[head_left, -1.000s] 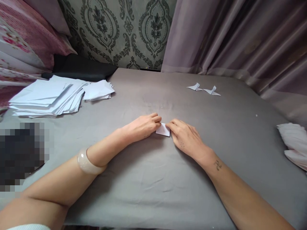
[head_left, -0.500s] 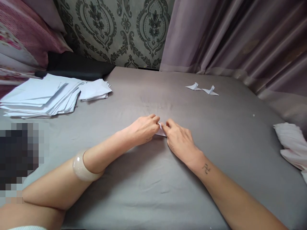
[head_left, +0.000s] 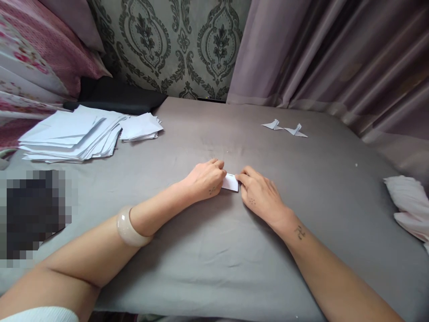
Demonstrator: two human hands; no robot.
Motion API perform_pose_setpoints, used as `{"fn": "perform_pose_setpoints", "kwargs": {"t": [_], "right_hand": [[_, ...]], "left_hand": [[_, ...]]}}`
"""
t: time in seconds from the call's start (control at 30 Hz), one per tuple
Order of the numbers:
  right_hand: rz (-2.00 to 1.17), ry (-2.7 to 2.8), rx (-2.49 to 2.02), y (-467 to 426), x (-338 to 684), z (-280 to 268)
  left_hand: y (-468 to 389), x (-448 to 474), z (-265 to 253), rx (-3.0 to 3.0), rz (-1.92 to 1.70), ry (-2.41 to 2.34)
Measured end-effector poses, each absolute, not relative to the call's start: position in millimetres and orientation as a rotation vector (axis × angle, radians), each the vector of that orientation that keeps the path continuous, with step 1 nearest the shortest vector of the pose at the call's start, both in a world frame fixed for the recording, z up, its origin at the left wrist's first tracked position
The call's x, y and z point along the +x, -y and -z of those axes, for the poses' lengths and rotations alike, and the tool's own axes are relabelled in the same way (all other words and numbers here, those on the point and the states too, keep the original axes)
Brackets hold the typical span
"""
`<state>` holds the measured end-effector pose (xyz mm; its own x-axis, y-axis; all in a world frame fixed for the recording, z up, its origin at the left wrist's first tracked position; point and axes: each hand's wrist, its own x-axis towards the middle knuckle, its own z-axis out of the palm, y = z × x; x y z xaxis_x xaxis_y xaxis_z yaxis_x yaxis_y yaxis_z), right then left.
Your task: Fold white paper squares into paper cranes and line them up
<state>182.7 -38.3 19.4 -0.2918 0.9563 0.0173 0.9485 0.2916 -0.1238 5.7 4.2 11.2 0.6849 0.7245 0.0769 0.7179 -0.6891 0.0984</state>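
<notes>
Two folded shapes (head_left: 296, 130) look finished, the small paper (head_left: 230, 183) pinched at its ends by left hand (head_left: 206, 181) and right hand (head_left: 263, 192) seems part-folded, and stacked sheets (head_left: 63, 129) lie unfolded.

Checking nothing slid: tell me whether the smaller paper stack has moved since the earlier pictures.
No: judged by the black cloth, the smaller paper stack keeps its place; only the view shifted.

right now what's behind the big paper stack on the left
Behind the big paper stack, a black item shows, with pink floral fabric further left. The stack hides part of the black item's near edge and anything low behind it.
</notes>
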Motion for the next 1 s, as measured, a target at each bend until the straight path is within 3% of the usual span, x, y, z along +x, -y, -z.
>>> {"fn": "perform_pose_setpoints", "kwargs": {"t": [0.23,0.5,0.87,1.0], "right_hand": [[-0.317,2.178,-1.835,28.0,188.8,-7.1],[-0.449,2.059,-1.844,17.5,185.4,-4.4],[-1.072,1.507,-1.642,30.2,167.5,2.9],[-1.076,1.521,-1.586,31.9,165.8,-2.1]], "left_hand": [[-9.1,-0.2,7.5,2.408,-0.664,-1.274],[-11.9,2.5,5.0,2.137,-0.744,-1.355],[-11.4,7.6,-6.4,1.292,-0.86,-1.189],[-7.4,10.0,-11.2,1.3,-0.818,-1.213]]}}
